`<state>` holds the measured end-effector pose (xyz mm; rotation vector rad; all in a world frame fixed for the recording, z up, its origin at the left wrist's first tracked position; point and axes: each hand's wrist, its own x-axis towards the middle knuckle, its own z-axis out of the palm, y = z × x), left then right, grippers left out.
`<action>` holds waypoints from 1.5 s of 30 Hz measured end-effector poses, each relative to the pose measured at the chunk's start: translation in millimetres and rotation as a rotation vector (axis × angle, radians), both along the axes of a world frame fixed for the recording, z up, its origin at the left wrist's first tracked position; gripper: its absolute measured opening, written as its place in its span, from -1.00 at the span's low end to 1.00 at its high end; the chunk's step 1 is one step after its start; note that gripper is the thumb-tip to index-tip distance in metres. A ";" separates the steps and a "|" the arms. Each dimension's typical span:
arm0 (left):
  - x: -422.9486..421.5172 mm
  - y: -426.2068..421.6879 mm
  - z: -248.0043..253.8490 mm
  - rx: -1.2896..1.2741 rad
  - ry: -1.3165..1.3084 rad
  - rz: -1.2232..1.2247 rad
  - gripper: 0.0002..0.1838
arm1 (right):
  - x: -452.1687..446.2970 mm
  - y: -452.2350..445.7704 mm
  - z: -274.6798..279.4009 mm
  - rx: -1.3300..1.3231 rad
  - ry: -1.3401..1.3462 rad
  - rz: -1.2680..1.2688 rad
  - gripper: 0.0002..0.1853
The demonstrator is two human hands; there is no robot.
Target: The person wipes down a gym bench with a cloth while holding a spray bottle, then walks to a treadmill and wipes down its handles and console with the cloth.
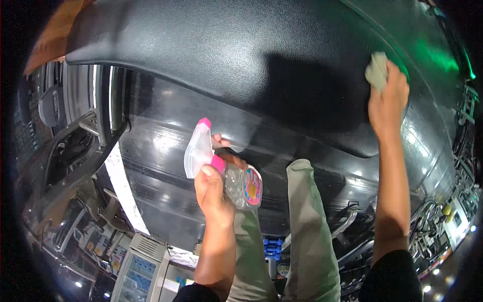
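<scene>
Clear, pink-collared plastic spray bottle (235, 187), contents indistinct, my left hand (213, 192) gripping; crumpled pale-green cloth (376, 73), right hand (389, 103) pinching.

Beside the right hand (390, 98), a hand could slide over the black pad (211, 50); a spray bottle (240, 187) blocks the left hand (214, 195).

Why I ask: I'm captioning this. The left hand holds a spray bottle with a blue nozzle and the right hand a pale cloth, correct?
Not quite: the head view shows a pink nozzle, not blue. The left hand does hold the spray bottle, and the right hand a pale cloth.
</scene>
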<state>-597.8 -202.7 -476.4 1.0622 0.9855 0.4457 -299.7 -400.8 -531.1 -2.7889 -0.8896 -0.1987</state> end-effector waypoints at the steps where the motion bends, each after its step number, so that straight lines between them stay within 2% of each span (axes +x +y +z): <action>1: 3.4 1.8 -2.2 0.001 -0.002 -0.011 -0.25 | -21.3 -16.4 4.9 -0.017 0.031 -0.057 -0.42; 4: 26.6 10.5 -4.0 0.002 -0.118 -0.090 -0.30 | -57.3 -28.2 4.7 -0.007 0.059 -0.179 -0.40; 9: 72.8 6.3 4.5 0.034 -0.285 -0.179 -0.45 | -68.4 -5.3 -3.5 -0.063 -0.019 -0.419 -0.37; 10: 81.2 1.8 13.2 0.041 -0.246 -0.150 -0.49 | -68.3 -9.3 -4.7 -0.016 -0.050 -0.346 -0.39; 13: 94.0 -6.8 21.6 0.085 -0.240 -0.220 -0.47 | -74.1 -18.1 -1.8 -0.015 -0.042 -0.299 -0.39; 14: 89.1 -6.2 15.7 0.067 -0.257 -0.296 -0.43 | -71.3 -23.8 0.0 -0.003 -0.012 -0.270 -0.39; 16: 88.1 -11.4 21.1 -0.003 -0.258 -0.294 -0.39 | -61.3 -44.1 2.1 0.024 0.051 -0.211 -0.41; 20: 79.2 -9.5 31.0 -0.081 -0.236 -0.348 -0.42 | -41.5 -66.0 -4.5 -0.009 -0.002 -0.482 -0.46; 23: 60.9 -11.7 25.7 -0.075 -0.253 -0.316 -0.40 | -25.6 -35.9 -20.2 0.113 -0.024 -0.529 -0.49; 24: 53.5 -12.2 25.1 -0.074 -0.252 -0.309 -0.39 | -25.7 -4.8 -8.9 0.048 -0.008 -0.514 -0.47; 27: 33.4 -16.1 23.7 -0.143 -0.227 -0.198 -0.18 | -16.3 92.3 -10.2 -0.057 -0.081 -0.380 -0.46; 28: 27.0 -16.9 22.1 -0.155 -0.210 -0.169 -0.11 | -8.5 124.6 -4.4 0.001 0.045 -0.283 -0.49; 30: 20.1 -18.8 17.4 -0.042 -0.166 -0.135 -0.14 | -11.8 191.1 -9.9 0.064 -0.046 -0.157 -0.54; 31: 17.8 -21.9 17.3 0.011 -0.142 -0.123 -0.15 | -12.1 220.5 35.6 0.058 0.145 -0.083 -0.81; 33: 14.2 -29.9 19.5 0.000 -0.117 -0.035 -0.16 | -24.6 259.4 11.2 0.389 -0.032 0.090 -0.68; 35: 9.6 -33.6 18.9 0.036 -0.105 0.024 -0.16 | -35.4 300.4 -23.5 0.659 -0.266 0.162 -0.77; 38: 9.9 -32.5 24.9 0.107 -0.125 0.050 -0.20 | -50.5 274.6 -20.7 0.453 0.098 0.414 -0.57; 41: 15.4 -28.3 27.6 0.154 -0.152 0.039 -0.21 | -68.2 219.3 -26.0 0.510 0.006 0.577 -0.63; 43: 18.0 -24.9 28.2 0.170 -0.146 -0.006 -0.18 | -79.6 161.4 -2.0 0.355 0.136 0.485 -0.66; 45: 24.3 -26.8 29.5 0.160 -0.175 -0.039 -0.18 | -65.0 97.9 -10.5 0.246 0.111 0.360 -0.55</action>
